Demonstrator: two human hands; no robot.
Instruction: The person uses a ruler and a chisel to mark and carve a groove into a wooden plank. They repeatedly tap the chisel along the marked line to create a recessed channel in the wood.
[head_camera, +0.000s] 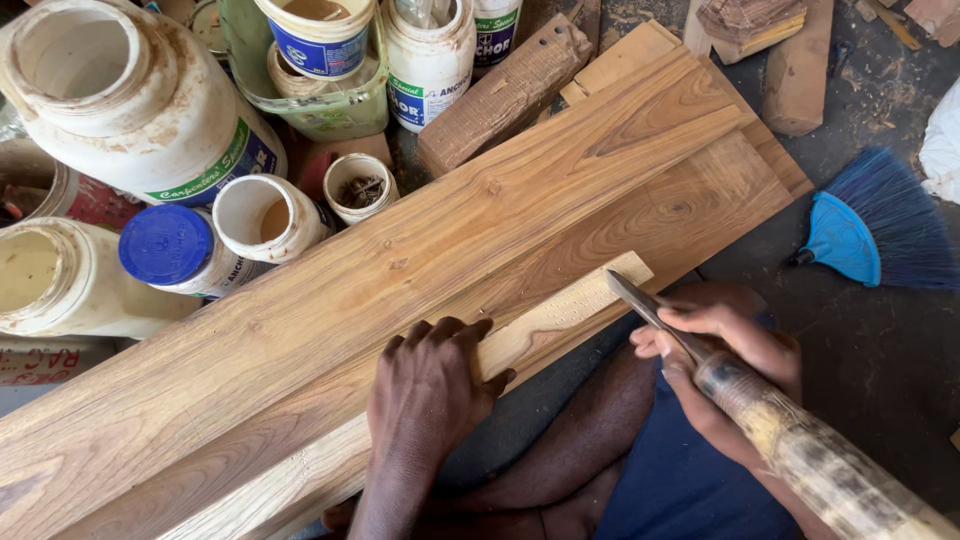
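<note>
Overhead view of a woodworking floor seen from the worker's head. The left hand lies palm down with fingers spread and released, pressing on a narrow pale wooden strip that rests along the near edge of a broad, strongly grained plank; the plank runs diagonally from lower left to upper right, over a second board of the same wood. The right hand is clenched around a chisel, whose metal blade tip meets the strip near its right end and whose worn wooden handle extends toward the lower right corner. At upper left stands a cluster of white plastic glue jars, some open and crusted with residue, one closed by a blue lid, and a small open tub of nails. A rough wooden block lies just above the plank. The dark floor carries sawdust and offcuts, with a blue hand broom at right, well apart from the boards.
</note>
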